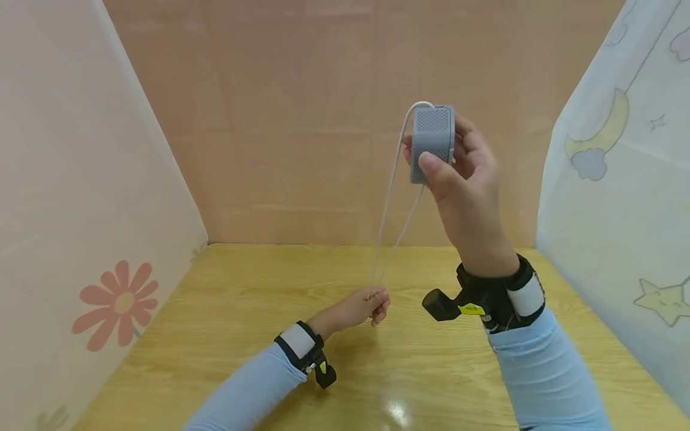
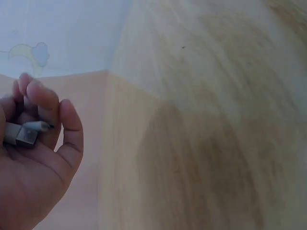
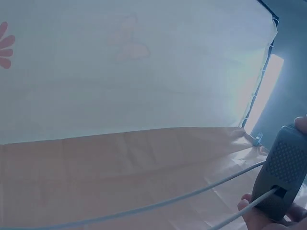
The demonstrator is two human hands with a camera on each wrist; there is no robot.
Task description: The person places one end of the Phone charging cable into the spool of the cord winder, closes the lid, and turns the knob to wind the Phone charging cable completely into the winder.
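A grey box (image 1: 432,142) is held raised above the wooden table (image 1: 226,311) by the right hand (image 1: 463,179), fingers curled round it. Its white cable (image 1: 389,197) is drawn taut downward, the plug (image 2: 21,135) pinched in the left hand (image 1: 360,307); the cable appears mostly unwound, not yet detached.

Three views set around the grey box (image 1: 432,142)

The head camera looks forward and down from above the wooden table (image 1: 226,335), taking in the grey box, held high, from behind and a little below. The right wrist camera sits just beneath that box (image 3: 280,177) — very near, facing up and across to the flower-printed curtain (image 3: 120,62). The left wrist camera, well below the box, looks past the left hand (image 2: 33,158) — close — along the table (image 2: 216,120); it shares the white cable (image 1: 389,197) (image 2: 36,126) with the other views.
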